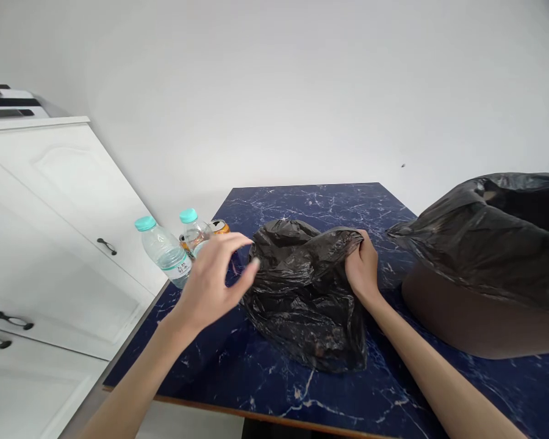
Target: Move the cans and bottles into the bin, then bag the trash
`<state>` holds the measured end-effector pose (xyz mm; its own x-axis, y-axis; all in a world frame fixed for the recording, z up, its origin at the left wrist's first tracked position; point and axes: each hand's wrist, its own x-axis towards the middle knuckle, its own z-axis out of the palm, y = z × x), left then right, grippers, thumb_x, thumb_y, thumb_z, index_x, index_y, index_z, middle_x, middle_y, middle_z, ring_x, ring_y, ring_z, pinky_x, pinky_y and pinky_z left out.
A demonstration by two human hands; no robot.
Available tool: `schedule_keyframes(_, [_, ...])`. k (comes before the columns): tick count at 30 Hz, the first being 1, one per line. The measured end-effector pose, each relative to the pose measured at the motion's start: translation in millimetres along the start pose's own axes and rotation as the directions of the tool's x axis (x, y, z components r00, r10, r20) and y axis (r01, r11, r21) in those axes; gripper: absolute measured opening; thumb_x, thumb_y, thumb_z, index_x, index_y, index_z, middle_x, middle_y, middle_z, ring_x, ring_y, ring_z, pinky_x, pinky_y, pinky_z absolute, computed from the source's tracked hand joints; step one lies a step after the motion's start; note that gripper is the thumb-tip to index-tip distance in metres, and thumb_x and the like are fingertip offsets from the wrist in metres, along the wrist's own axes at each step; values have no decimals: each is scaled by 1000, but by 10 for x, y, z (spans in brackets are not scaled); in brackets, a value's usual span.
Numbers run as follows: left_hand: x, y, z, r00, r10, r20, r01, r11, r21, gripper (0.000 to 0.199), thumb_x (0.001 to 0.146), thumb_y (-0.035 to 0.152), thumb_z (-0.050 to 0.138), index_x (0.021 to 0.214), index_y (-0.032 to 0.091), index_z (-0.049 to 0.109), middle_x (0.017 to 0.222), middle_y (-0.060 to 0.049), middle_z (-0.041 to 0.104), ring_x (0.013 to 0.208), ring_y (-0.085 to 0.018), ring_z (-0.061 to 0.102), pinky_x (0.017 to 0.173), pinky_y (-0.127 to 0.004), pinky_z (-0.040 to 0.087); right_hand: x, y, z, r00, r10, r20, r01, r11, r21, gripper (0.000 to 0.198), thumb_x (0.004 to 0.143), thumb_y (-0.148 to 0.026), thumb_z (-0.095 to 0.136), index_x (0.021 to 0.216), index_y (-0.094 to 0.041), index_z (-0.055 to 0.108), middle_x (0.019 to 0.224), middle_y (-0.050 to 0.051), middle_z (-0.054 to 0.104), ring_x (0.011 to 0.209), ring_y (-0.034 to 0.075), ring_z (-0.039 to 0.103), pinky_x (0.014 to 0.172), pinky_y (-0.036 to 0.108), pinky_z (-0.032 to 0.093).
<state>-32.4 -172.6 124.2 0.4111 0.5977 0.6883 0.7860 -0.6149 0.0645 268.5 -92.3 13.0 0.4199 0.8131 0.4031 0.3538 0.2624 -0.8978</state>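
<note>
A crumpled black plastic bag (306, 305) stands on the dark blue marbled table, its mouth partly spread. On the bag's right rim, my right hand (363, 265) is closed, with the fingers hidden inside the plastic. My left hand (219, 274) is at the opposite rim, thumb and fingers apart in a C shape. Its fingertips come close to the bag's edge; whether they touch it I cannot tell. Behind that hand are two clear bottles with turquoise caps, a nearer bottle (165, 250) and a partly hidden one (194, 228), beside an orange can (219, 227).
To the right on the table (302, 396) is a brown bin (476, 317) lined with a black bag (480, 244). A white cabinet (73, 213) with dark handles stands at the left. The white wall (302, 91) rises behind the table.
</note>
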Motion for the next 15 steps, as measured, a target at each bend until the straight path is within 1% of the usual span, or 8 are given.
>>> schedule_keyframes(2, [-102,48,30,956,-17,293,32,998,-46,64,102,50,72,155,28,44,150,-12,64,138,-33,63,115,-49,53,-60,-82,-80,999,-5,32,6,999,-36,29,102,-45,40,98,-25,61,95,6,70,88,25,61,76,35,42])
schedule_keyframes(4, [-201,39,79,892,-47,450,64,998,-23,87,93,61,80,162,28,39,155,-13,61,140,-37,62,114,-52,53,-156,-150,-195,998,7,63,-2,998,-70,30,101,-45,43,109,-24,63,98,7,71,87,26,63,76,36,44])
schedule_keyframes(5, [-245,25,100,872,-55,486,66,998,-6,85,91,58,82,160,28,44,152,-12,64,137,-37,63,113,-53,53,-217,-182,-268,996,9,85,-2,996,-84,31,100,-46,47,114,-24,64,101,8,73,89,27,64,77,37,46])
schedule_keyframes(6, [-283,9,112,859,-55,509,61,998,4,72,93,52,82,155,28,51,144,-11,69,132,-36,66,112,-53,52,-284,-212,-350,994,0,112,10,996,-93,34,98,-47,52,120,-24,64,107,9,73,93,28,66,79,38,48])
schedule_keyframes(9, [-379,-7,43,844,-26,535,53,998,-34,23,100,27,67,123,26,71,112,-5,76,106,-29,71,99,-46,54,-505,-286,-638,971,-86,221,115,986,-123,46,92,-48,64,133,-27,62,123,12,72,112,32,68,90,42,52])
schedule_keyframes(11, [-452,16,-90,851,-19,524,84,991,-101,16,99,19,59,107,25,71,97,-4,73,93,-25,68,89,-41,53,-648,-300,-843,939,-130,318,193,965,-175,54,91,-45,66,142,-29,58,122,11,70,113,32,68,94,43,53])
schedule_keyframes(13, [-552,49,-252,864,-23,503,125,977,-170,15,95,16,57,99,25,68,90,-3,70,87,-24,64,82,-38,51,-776,-264,-1034,894,-137,427,255,939,-232,62,89,-38,64,150,-30,52,123,11,68,112,31,67,94,44,55])
schedule_keyframes(15, [-675,73,-392,853,-21,522,156,964,-216,14,89,13,57,93,25,64,87,-2,67,83,-23,62,79,-37,49,-885,-181,-1199,847,-127,517,306,910,-279,68,86,-31,61,153,-31,49,125,10,66,111,30,68,92,44,57])
